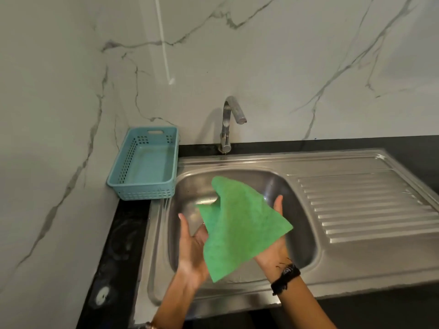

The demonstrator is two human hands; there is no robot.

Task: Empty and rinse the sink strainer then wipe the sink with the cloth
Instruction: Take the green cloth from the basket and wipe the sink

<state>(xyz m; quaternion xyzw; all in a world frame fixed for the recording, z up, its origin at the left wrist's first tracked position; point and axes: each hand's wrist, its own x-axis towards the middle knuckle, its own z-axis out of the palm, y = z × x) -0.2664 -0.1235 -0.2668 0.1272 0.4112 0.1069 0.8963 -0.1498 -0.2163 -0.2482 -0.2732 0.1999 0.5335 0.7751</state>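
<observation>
1. Green cloth draped across my open left hand and right hand above the sink, neither clamping it.
2. Looks light, floppy; I'd bunch its middle.

White marble-look walls veined in grey were seen meeting at a corner. A black countertop was set beneath, with a blue plastic basket placed against the walls.

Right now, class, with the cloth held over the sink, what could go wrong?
1. The green cloth lies loosely across both open palms, so it may slip into the sink basin.
2. It hides the drain, so the strainer's state cannot be checked.
3. The blue basket beside the basin could get knocked.
</observation>
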